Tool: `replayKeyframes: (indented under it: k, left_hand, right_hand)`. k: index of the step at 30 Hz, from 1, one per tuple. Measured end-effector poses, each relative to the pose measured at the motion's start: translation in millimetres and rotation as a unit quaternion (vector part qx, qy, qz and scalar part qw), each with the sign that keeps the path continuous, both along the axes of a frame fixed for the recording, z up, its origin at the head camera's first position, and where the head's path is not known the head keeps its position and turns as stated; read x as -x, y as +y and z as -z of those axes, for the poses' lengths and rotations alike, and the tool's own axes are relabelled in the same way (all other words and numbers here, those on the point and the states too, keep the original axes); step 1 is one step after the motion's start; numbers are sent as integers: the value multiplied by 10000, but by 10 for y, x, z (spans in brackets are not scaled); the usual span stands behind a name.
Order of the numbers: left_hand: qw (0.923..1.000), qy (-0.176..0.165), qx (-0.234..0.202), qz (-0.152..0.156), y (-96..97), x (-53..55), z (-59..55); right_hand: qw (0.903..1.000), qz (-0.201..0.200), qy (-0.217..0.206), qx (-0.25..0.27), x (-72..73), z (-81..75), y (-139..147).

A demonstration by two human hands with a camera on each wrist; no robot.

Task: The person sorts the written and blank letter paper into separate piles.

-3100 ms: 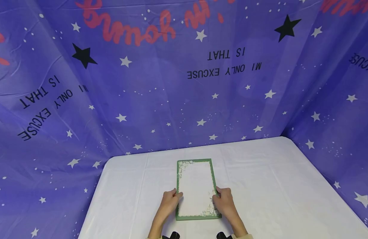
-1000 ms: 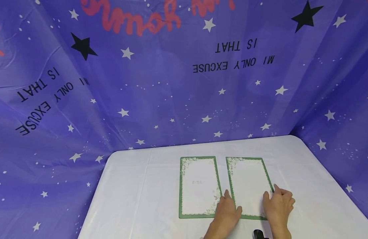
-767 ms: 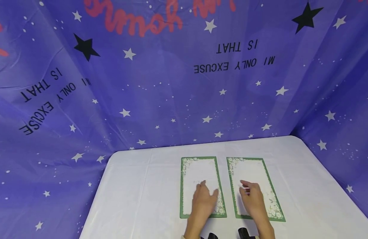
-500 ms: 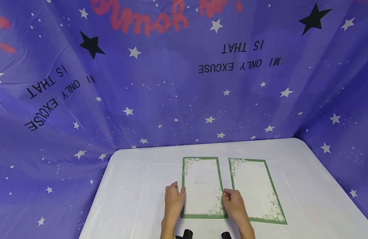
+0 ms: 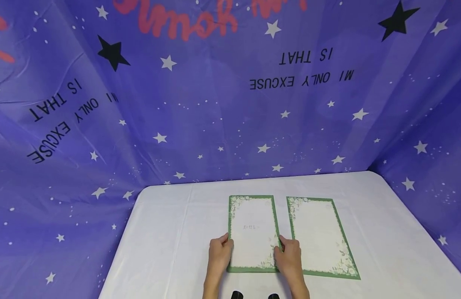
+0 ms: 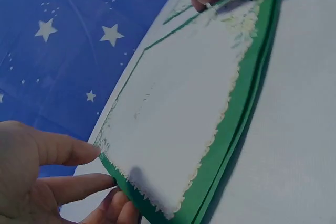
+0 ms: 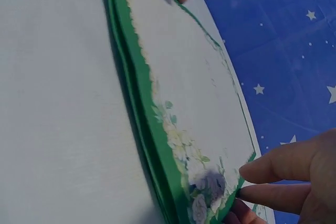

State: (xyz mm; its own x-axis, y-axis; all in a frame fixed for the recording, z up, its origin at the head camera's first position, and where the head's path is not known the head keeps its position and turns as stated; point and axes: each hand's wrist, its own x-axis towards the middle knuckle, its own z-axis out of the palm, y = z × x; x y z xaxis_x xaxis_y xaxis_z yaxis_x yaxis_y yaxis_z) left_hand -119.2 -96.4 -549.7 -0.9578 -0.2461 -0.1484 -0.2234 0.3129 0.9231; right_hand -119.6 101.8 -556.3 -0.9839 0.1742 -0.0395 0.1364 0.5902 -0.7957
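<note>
A small stack of white paper sheets (image 5: 252, 238) with green borders and printed flowers lies before me, a faint line of writing on its top sheet. My left hand (image 5: 220, 255) pinches the left edge, thumb at the top side. On the right edge, my right hand (image 5: 289, 257) does the same, its thumb over the border. Layered green edges of the stack (image 6: 231, 145) show in the left wrist view. Fingers under the paper are partly hidden. To the right lies a single matching sheet (image 5: 320, 236) without writing, overlapped by my right hand in the head view.
A white cloth (image 5: 170, 232) covers the table. Behind and at both sides hangs a purple-blue curtain (image 5: 215, 116) printed with stars and lettering. Two black camera mounts (image 5: 237, 295) show near my wrists at the bottom edge.
A blank top sheet was laid to the right, baring the sheet with writing. Both hands then left that sheet, came back left and took hold of the stack's side edges.
</note>
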Motion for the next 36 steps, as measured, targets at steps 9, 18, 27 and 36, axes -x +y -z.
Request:
replayKeyframes:
  k: [9, 18, 27, 36]
  left_hand:
    - [9964, 457, 706, -60, 41, 23, -51]
    - [9958, 333, -835, 194, -399, -41, -280]
    - [9985, 99, -167, -513, -1193, -202, -565]
    - [9906, -287, 1087, -784, -1574, -229, -257]
  right_hand:
    - [9980, 396, 468, 166, 35, -53, -180]
    - [9904, -8, 222, 1361, 60, -205, -498]
    - [9756, -1312, 406, 1711, 104, -284, -1233]
    - [9686, -1994, 81, 1482, 49, 10, -1709]
